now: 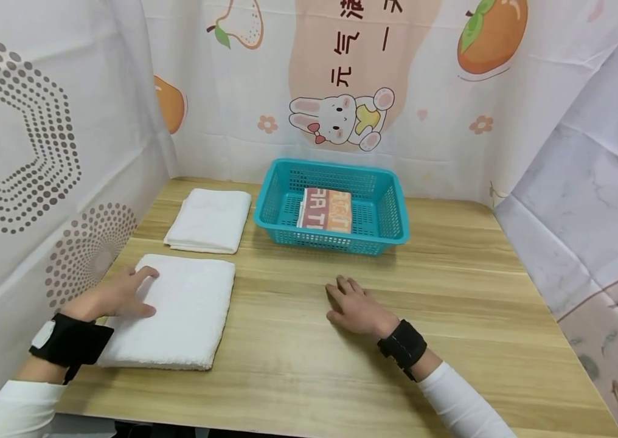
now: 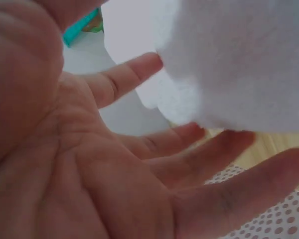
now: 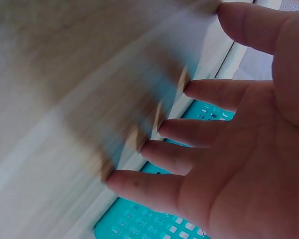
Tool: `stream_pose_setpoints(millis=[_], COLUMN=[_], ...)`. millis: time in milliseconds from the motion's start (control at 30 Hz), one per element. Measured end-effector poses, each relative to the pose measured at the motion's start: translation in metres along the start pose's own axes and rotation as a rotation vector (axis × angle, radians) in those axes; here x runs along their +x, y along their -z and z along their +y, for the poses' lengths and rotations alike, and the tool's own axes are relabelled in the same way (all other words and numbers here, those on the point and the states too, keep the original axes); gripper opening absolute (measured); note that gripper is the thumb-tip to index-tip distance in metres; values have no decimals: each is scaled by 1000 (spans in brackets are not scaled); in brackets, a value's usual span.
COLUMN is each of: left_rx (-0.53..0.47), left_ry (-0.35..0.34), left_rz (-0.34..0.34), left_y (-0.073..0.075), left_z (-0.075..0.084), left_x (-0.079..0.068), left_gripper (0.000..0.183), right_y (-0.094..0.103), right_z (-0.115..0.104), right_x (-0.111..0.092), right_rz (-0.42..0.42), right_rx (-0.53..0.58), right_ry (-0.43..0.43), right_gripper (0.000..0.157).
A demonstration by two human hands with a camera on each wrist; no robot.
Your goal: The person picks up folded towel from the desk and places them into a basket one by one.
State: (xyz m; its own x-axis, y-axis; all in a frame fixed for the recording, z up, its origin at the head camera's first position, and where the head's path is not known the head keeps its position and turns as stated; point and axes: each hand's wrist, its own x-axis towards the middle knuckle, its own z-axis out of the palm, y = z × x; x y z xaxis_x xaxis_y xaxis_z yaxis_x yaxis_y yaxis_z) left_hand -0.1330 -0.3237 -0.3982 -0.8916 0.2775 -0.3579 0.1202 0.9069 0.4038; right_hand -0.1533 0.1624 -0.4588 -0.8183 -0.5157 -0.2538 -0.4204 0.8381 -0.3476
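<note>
A thick folded white towel lies at the front left of the table. My left hand is at its left edge, fingers spread, with thumb and index finger over the top. In the left wrist view the fingertips touch the towel's edge. My right hand rests on the bare wood right of the middle, fingers nearly straight, holding nothing; in the right wrist view its fingertips meet the tabletop. Beyond the towel lies a smaller folded white cloth.
A teal plastic basket stands at the back middle of the wooden table. Inside it lies a folded red and orange printed cloth. Patterned curtains hang along the back and both sides.
</note>
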Motion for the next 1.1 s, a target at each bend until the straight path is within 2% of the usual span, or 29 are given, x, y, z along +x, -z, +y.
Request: stream_pose_setpoints(millis=[67, 233, 367, 533, 933, 1100], left_rx=[-56, -134, -116, -104, -9, -23], left_ry=[42, 72, 16, -19, -50, -51], left_rz=[-42, -86, -47, -15, 51, 53], left_y=[-1, -8, -11, -12, -15, -22], left_z=[-1, -5, -7, -7, -3, -2], left_x=[-2, -3, -2, 1, 2, 3], left_gripper=[76, 78, 78, 77, 77, 74], right_y=[-1, -3, -1, 1, 0, -2], right_z=[-1, -2, -3, -3, -3, -3], right_x=[0, 1, 1, 1, 2, 3], right_rz=[-12, -20, -10, -4, 10, 7], right_rx=[-2, -3, -10, -11, -28, -35], right_ry=[-12, -25, -26, -22, -20, -15], right_gripper=[65, 65, 65, 65, 64, 64])
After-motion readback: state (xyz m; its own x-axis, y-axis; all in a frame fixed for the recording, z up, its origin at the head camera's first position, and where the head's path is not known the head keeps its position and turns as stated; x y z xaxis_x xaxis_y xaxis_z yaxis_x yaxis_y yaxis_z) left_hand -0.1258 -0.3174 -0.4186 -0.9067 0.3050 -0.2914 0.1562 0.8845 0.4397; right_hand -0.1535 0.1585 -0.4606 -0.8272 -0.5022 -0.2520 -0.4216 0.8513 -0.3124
